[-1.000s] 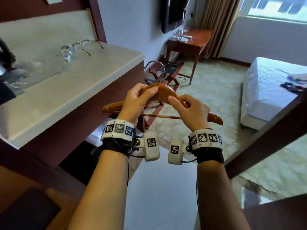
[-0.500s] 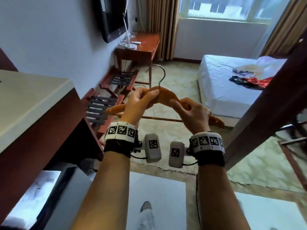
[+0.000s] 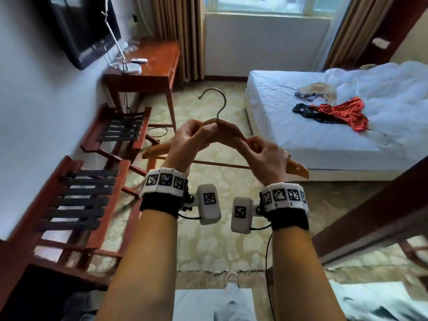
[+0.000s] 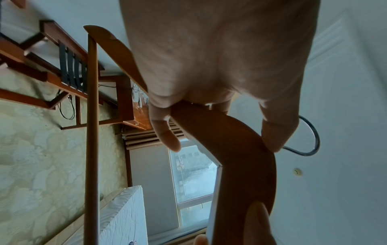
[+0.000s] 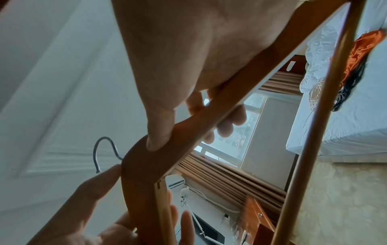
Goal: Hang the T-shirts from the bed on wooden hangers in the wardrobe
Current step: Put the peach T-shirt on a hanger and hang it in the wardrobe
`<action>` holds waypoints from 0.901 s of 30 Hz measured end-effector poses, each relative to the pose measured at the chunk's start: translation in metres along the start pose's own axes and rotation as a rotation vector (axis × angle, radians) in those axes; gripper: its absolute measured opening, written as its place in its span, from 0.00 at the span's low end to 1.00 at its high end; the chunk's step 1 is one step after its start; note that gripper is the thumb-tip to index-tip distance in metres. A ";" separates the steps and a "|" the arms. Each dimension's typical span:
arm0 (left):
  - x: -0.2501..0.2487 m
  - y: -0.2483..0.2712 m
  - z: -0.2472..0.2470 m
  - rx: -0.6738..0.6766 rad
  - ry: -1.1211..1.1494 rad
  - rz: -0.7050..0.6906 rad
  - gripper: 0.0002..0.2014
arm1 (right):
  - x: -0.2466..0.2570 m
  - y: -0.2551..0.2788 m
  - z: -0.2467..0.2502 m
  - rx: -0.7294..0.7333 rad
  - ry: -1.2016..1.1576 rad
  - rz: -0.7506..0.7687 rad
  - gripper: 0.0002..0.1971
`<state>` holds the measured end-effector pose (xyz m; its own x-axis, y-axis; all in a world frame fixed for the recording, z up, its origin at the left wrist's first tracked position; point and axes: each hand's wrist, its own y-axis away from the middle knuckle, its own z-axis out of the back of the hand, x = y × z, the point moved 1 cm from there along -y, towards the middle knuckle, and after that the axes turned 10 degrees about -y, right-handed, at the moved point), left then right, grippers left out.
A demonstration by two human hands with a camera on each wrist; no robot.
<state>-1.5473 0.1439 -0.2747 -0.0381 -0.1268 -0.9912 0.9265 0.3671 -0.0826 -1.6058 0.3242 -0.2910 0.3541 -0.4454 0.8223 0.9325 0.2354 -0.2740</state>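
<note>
I hold a wooden hanger (image 3: 231, 130) with a metal hook (image 3: 217, 103) upright in front of me, at chest height. My left hand (image 3: 192, 137) grips its left shoulder near the hook; my right hand (image 3: 266, 156) grips its right shoulder. In the left wrist view the thumb and fingers wrap the hanger (image 4: 236, 149); the right wrist view shows the same on the hanger (image 5: 188, 132). On the white bed (image 3: 301, 126) at the right lie a red T-shirt (image 3: 342, 112), a dark garment (image 3: 310, 113) and a pale patterned one (image 3: 317, 89). The wardrobe is out of view.
Two red-framed luggage racks (image 3: 76, 200) stand along the left wall. Beyond them is a wooden desk (image 3: 148, 68) with a lamp, under a wall TV (image 3: 85, 28). A dark wooden edge (image 3: 370, 218) crosses the lower right. Patterned carpet (image 3: 208, 239) lies between me and the bed.
The view has swung right, away from the white counter, toward the bed and window. Both hands keep the hanger, and the clothes on the bed have come into view.
</note>
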 end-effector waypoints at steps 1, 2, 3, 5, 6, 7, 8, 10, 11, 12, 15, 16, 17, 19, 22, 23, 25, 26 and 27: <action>0.006 -0.024 -0.005 0.007 0.002 0.000 0.22 | -0.008 -0.020 -0.004 0.001 0.011 -0.014 0.24; 0.011 -0.047 -0.010 0.012 0.007 0.001 0.21 | -0.016 -0.041 -0.006 0.003 0.017 -0.027 0.25; 0.016 -0.071 -0.016 0.014 0.015 0.003 0.20 | -0.025 -0.063 -0.009 0.001 0.020 -0.037 0.25; 0.024 -0.122 -0.031 0.026 0.032 0.002 0.21 | -0.044 -0.112 -0.011 -0.003 0.028 -0.047 0.25; 0.027 -0.147 -0.040 0.033 0.034 0.001 0.20 | -0.054 -0.136 -0.011 0.000 0.035 -0.049 0.25; 0.028 -0.172 -0.049 0.036 0.037 0.001 0.19 | -0.061 -0.161 -0.010 0.006 0.039 -0.054 0.25; 0.027 -0.199 -0.058 0.035 0.037 0.002 0.17 | -0.068 -0.188 -0.007 0.013 0.041 -0.058 0.25; 0.021 -0.251 -0.076 0.027 0.037 0.005 0.14 | -0.077 -0.242 0.001 0.014 0.037 -0.059 0.25; 0.017 -0.276 -0.084 0.026 0.041 -0.002 0.14 | -0.080 -0.268 0.005 0.007 0.038 -0.051 0.24; 0.014 -0.299 -0.092 0.032 0.045 -0.008 0.14 | -0.084 -0.293 0.009 0.001 0.043 -0.043 0.24; 0.007 -0.363 -0.112 0.056 0.058 -0.017 0.15 | -0.097 -0.355 0.015 -0.007 0.070 -0.035 0.23; 0.007 -0.383 -0.118 0.058 0.063 -0.020 0.17 | -0.102 -0.373 0.017 -0.007 0.075 -0.035 0.23; 0.007 -0.403 -0.125 0.060 0.066 -0.025 0.19 | -0.107 -0.392 0.018 -0.011 0.077 -0.036 0.24; 0.010 -0.443 -0.140 0.073 0.069 -0.030 0.19 | -0.121 -0.429 0.019 -0.027 0.070 -0.045 0.25; 0.020 -0.507 -0.160 0.107 0.063 -0.004 0.14 | -0.149 -0.487 0.015 -0.059 0.075 -0.064 0.24; 0.025 -0.529 -0.167 0.122 0.062 0.000 0.13 | -0.158 -0.507 0.011 -0.066 0.079 -0.075 0.25; 0.033 -0.579 -0.179 0.149 0.073 0.007 0.10 | -0.178 -0.549 0.004 -0.079 0.064 -0.100 0.29; 0.037 -0.605 -0.186 0.163 0.080 0.009 0.10 | -0.187 -0.571 0.001 -0.090 0.052 -0.110 0.30; 0.041 -0.633 -0.193 0.177 0.088 0.007 0.09 | -0.195 -0.593 -0.001 -0.102 0.045 -0.115 0.31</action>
<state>-2.2075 0.0842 -0.2826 -0.0570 -0.0408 -0.9975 0.9780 0.1985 -0.0640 -2.2281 0.2705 -0.2891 0.2455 -0.5028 0.8288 0.9686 0.0927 -0.2306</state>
